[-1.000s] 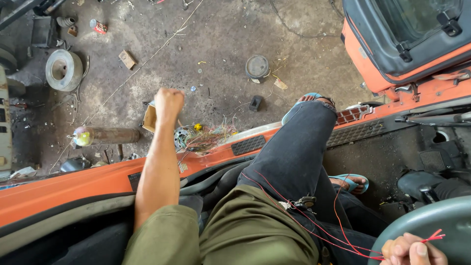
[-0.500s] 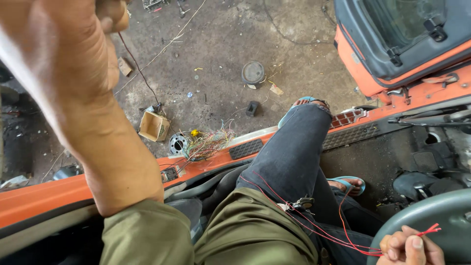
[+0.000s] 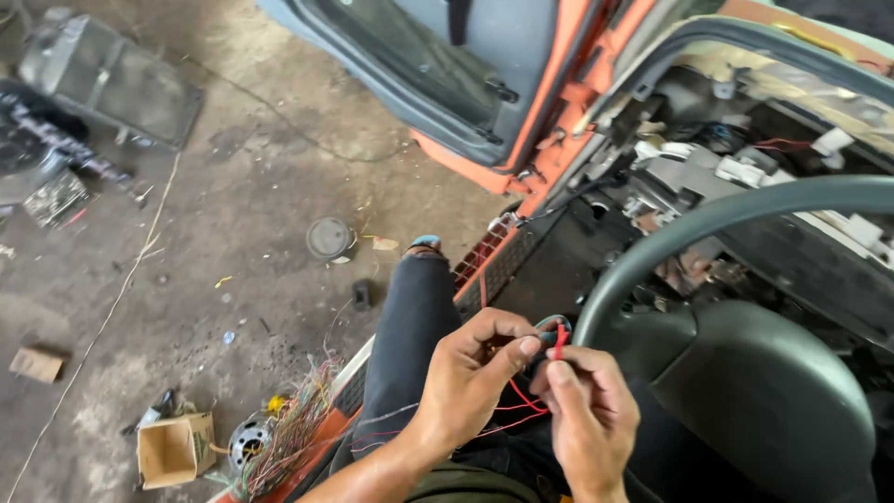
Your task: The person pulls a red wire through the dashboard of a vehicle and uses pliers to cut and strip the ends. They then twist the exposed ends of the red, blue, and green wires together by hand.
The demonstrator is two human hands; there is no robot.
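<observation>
My left hand (image 3: 470,373) and my right hand (image 3: 587,410) meet over my lap, both pinching a thin red wire (image 3: 557,341) between thumb and fingertips. More of the red wire loops down under my hands across my dark trouser leg (image 3: 410,326). The hands sit just left of the dark steering wheel (image 3: 745,373). My foot in a sandal (image 3: 426,244) rests at the orange door sill.
An open orange vehicle door (image 3: 466,84) hangs ahead. The stripped dashboard (image 3: 726,158) shows loose connectors. On the dirt floor lie a small cardboard box (image 3: 174,450), a tangle of coloured wires (image 3: 289,433), a round lid (image 3: 329,237) and scrap parts (image 3: 102,84).
My left arm has come back from reaching outside the cab and now joins my right hand on the red wire. The view has swung right toward the steering wheel.
</observation>
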